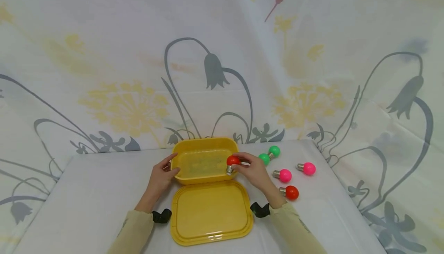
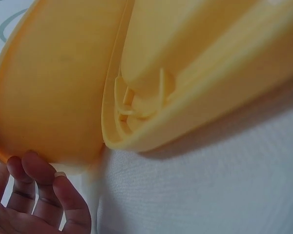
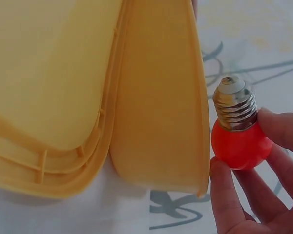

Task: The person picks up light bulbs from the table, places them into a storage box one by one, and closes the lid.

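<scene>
A yellow plastic box (image 1: 208,179) stands open-topped on the table, its inside facing up. At its left end my left hand (image 1: 161,175) holds the rim, thumb over the edge, with fingertips (image 2: 36,165) against the outer wall in the left wrist view. My right hand (image 1: 254,171) pinches a red light bulb (image 1: 233,160) over the box's right end. In the right wrist view this bulb's silver screw base (image 3: 237,105) points away from the palm, and thumb and fingers grip the red globe.
In front of the box lies its yellow lid (image 1: 212,212). To the right are two green bulbs (image 1: 274,151) close together, two pink bulbs (image 1: 285,175) and another red bulb (image 1: 292,192) near the right forearm. A flower-patterned cloth (image 1: 215,22) hangs behind the table.
</scene>
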`<move>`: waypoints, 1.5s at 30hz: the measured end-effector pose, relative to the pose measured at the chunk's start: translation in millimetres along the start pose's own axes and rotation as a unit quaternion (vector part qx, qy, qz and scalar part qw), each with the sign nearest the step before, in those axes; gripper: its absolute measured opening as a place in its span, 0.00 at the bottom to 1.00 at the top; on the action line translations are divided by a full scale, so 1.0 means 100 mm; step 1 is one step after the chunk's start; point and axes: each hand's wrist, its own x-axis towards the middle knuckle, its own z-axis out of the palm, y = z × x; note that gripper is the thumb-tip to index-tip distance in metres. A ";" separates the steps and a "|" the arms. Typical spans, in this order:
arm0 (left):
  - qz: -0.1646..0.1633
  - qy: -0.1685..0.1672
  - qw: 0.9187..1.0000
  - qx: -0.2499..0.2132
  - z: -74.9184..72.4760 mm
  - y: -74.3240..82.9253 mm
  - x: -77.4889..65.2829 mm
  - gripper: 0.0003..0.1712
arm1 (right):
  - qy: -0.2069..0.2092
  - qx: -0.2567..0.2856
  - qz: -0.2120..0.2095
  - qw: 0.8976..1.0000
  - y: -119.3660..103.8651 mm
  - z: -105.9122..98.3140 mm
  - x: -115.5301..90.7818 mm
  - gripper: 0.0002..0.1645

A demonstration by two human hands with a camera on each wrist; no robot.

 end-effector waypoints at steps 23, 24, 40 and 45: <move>-0.005 -0.005 1.000 0.016 0.01 0.03 0.01 0.32 | -0.019 -0.003 -0.015 1.000 -0.08 0.15 0.20 0.21; -0.004 -0.005 1.000 0.017 0.01 0.03 0.02 0.32 | -0.018 0.002 -0.015 1.000 -0.08 0.16 0.20 0.21; -0.015 -0.003 0.999 0.029 0.00 0.00 0.01 0.32 | -0.036 -0.021 -0.005 0.999 -0.22 0.30 0.42 0.20; -0.014 -0.001 0.999 0.031 0.00 0.00 0.01 0.32 | -0.045 -0.041 -0.008 0.998 -0.24 0.33 0.55 0.20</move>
